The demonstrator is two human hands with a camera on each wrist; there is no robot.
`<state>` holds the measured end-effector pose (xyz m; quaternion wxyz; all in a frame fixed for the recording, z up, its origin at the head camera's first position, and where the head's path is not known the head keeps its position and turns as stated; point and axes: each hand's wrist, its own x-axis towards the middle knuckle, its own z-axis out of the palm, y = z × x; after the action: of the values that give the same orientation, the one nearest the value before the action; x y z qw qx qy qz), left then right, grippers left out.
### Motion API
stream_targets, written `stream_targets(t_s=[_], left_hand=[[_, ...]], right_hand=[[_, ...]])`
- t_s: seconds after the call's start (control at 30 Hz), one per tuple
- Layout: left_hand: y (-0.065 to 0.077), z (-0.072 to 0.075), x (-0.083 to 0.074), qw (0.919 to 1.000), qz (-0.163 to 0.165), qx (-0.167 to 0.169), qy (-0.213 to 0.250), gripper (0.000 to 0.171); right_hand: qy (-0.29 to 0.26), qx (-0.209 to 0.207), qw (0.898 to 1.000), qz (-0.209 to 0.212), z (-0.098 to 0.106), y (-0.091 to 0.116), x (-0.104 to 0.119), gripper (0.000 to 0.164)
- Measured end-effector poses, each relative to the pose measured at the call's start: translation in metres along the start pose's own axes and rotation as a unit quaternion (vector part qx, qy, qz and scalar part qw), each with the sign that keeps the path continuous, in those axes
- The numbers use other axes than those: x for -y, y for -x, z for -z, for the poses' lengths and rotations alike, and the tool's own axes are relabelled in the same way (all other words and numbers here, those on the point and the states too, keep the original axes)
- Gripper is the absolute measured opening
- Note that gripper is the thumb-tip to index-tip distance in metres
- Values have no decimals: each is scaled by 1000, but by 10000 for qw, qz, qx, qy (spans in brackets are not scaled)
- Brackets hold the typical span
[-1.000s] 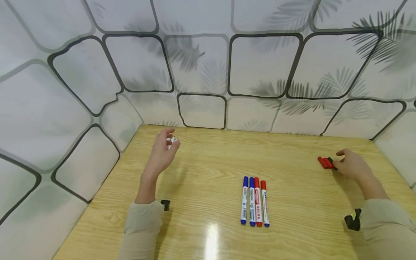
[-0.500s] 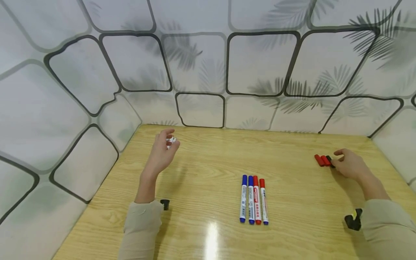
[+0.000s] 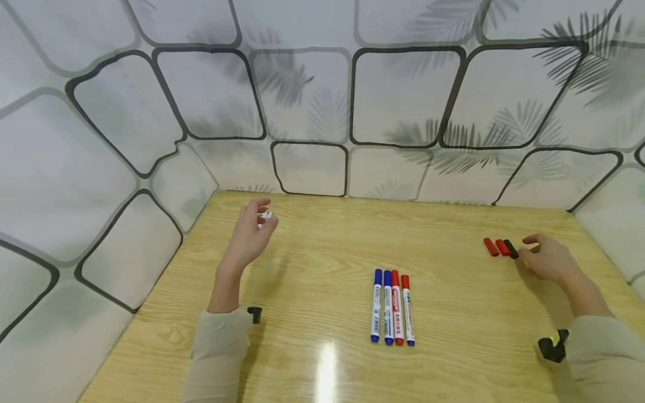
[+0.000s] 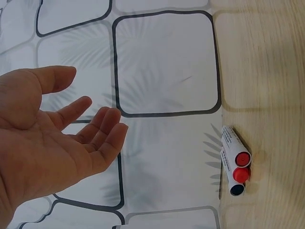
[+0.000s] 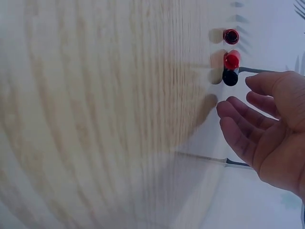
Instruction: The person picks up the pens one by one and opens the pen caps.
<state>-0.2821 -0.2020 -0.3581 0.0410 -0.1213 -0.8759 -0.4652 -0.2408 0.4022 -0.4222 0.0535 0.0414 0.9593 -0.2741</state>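
My left hand (image 3: 248, 232) is raised over the far left of the table, fingers loosely bent, holding nothing. Behind its fingers in the head view, and apart from it in the left wrist view, lie three white marker barrels (image 4: 233, 145) with red and black ends, side by side. At the far right, my right hand (image 3: 549, 260) is beside a black marker cap (image 3: 511, 248), its relaxed fingers holding nothing. Next to that cap is a red cap (image 3: 503, 247), and a second red cap (image 3: 491, 247) lies slightly apart to the left.
Several capped whiteboard markers (image 3: 397, 308), with blue and red caps, lie in a row mid-table. A patterned backdrop (image 3: 312, 168) rises along the wooden table's (image 3: 312, 268) back and sides. Black camera mounts (image 3: 553, 346) stick out at the wrists.
My right hand has drawn back slightly to the right from the black cap, which now shows fully. My left hand holds its place. The head view has shifted a little.
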Motion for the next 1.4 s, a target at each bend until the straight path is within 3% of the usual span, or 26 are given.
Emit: stream_targets(t_s=[0.37,0.87,1.03,1.2,1.3,1.4], left_hand=[[0,-1,-2,10000,-50,6,-50,51],[3,-5,-9,9998,-95,153,9,51],[3,-8,-11,9997,-141,186,-43,51],[5,-11,-12,9989,-196,295,-302,56],[6,-15,-15,9969,-282,452,-575,63],[8,-21,-20,9940,-295,719,-768,69]], right_hand=[[-238,-635,9970,378,-8,15,15,52],[-780,-966,9891,787,-30,31,55,49],[-718,-1115,9872,886,-34,36,75,49],[-597,-1361,9779,1469,-40,41,97,52],[-695,-1195,9734,1826,-45,43,109,58],[-707,-868,9757,1883,-50,46,120,64]])
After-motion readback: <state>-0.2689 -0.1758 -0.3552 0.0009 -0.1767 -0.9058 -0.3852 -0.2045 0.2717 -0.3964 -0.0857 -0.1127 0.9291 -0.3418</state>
